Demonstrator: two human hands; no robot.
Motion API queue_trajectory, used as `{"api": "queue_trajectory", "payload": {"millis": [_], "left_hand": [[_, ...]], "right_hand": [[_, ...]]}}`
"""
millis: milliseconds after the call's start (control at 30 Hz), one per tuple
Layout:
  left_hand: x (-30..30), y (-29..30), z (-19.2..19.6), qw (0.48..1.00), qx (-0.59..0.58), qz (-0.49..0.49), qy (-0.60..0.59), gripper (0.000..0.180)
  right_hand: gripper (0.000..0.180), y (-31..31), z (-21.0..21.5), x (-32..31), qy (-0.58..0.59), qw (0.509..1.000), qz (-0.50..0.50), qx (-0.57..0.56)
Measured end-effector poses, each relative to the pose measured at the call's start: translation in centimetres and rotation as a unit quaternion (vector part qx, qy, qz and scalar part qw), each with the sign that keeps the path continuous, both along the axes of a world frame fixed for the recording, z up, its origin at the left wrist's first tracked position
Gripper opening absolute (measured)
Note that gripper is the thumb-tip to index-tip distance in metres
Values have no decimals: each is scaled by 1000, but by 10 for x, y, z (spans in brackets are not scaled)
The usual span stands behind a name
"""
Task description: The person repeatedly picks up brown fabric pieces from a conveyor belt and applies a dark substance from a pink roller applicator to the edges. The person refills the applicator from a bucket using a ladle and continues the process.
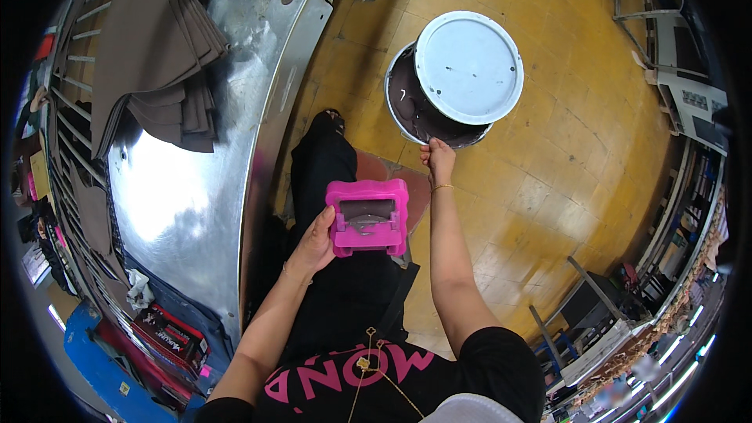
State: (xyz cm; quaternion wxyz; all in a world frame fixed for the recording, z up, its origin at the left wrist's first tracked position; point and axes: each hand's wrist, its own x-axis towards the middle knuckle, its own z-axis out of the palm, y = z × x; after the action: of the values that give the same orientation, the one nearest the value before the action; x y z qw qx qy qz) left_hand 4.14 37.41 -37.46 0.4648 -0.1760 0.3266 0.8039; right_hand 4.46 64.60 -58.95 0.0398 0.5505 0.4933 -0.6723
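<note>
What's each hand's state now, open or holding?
Left hand: closed, holding the pink roller box by its left side.
Right hand: fingers curled at the bucket rim; whether it's gripping can't be told.

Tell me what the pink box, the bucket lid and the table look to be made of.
Pink box: likely hard plastic with a smooth finish, judging by its even colour and rounded, moulded-looking edges.
Bucket lid: smooth and pale with a raised rim; perhaps plastic, though painted metal is possible.
Table: apparently bare sheet metal, silvery, with bright reflections.
</note>
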Motion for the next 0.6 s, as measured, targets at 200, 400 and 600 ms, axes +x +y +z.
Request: {"api": "queue_trajectory", "payload": {"millis": [200, 400, 600], "left_hand": [[3, -4, -7, 999, -10, 30, -45, 58], [-1, 0, -7, 999, -41, 33, -11, 57], [-7, 2, -7, 999, -27, 36, 6, 50]], "right_hand": [[29, 5, 11, 13, -3, 996, -51, -68], [21, 7, 14, 31, 25, 997, -62, -35], [23, 11, 17, 38, 21, 999, -25, -13]]}}
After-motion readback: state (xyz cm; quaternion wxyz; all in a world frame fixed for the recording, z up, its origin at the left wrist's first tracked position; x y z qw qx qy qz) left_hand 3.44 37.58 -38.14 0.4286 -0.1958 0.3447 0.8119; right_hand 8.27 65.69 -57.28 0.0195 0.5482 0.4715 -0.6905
